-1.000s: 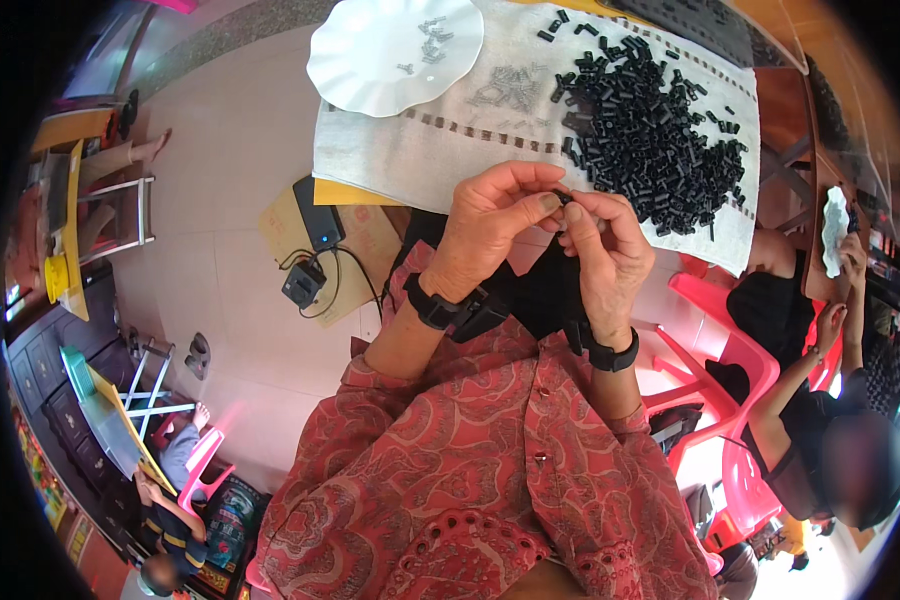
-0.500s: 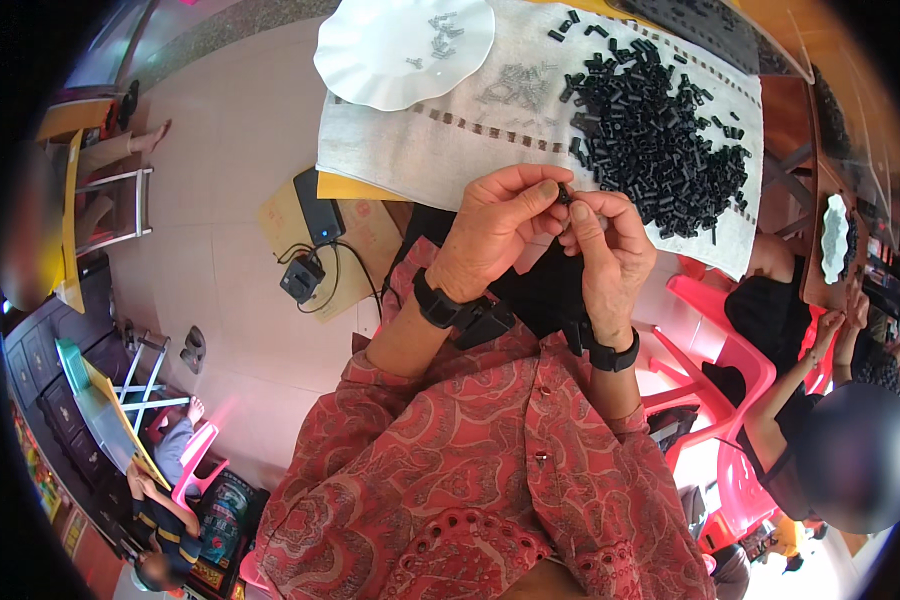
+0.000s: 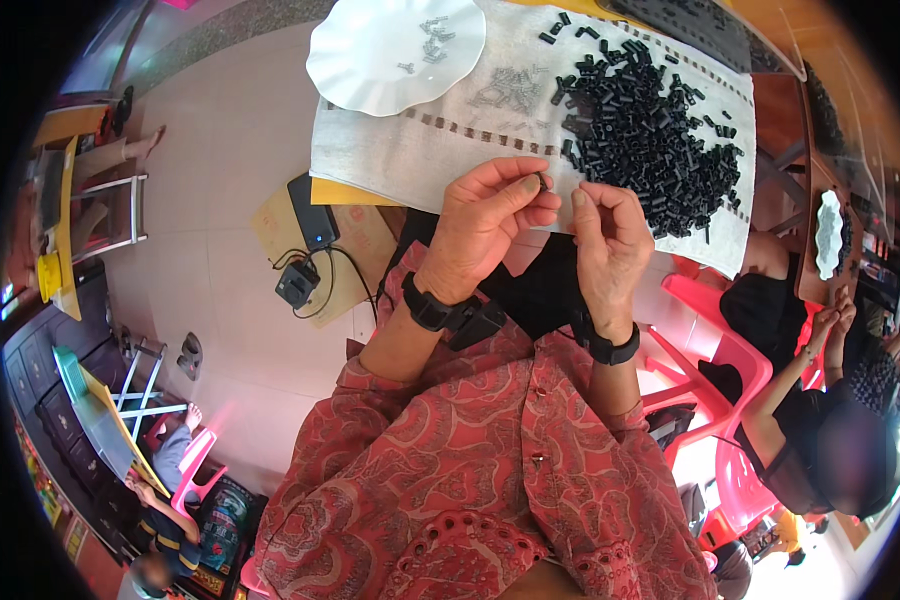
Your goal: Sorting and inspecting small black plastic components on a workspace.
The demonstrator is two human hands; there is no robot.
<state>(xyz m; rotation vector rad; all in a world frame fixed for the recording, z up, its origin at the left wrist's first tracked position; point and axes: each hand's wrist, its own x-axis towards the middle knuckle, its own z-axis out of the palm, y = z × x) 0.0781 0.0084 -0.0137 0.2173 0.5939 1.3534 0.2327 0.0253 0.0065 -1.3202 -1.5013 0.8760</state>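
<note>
Between the thumb and forefinger of my left hand (image 3: 490, 215) is a small black plastic part (image 3: 542, 182). My right hand (image 3: 613, 235) is just to its right, its thumb and forefinger pressed together; whatever they grip is too small to make out. Both hands are over the near edge of a white cloth (image 3: 390, 150). Beyond my right hand a big heap of small black plastic parts (image 3: 650, 130) covers the cloth. Left of the heap lies a loose cluster of tiny clear pieces (image 3: 510, 88).
A white wavy-rimmed plate (image 3: 355, 75) with several clear pieces stands at the far left of the cloth. A dark tray (image 3: 680, 30) is at the back. Left of my knees are a black power bank (image 3: 313, 212) and cables. Right are pink chairs (image 3: 710, 310) and a seated person (image 3: 820, 430).
My hands have come apart: the right has drawn away from the black part, which stays in my left fingers. The whole view has shifted slightly.
</note>
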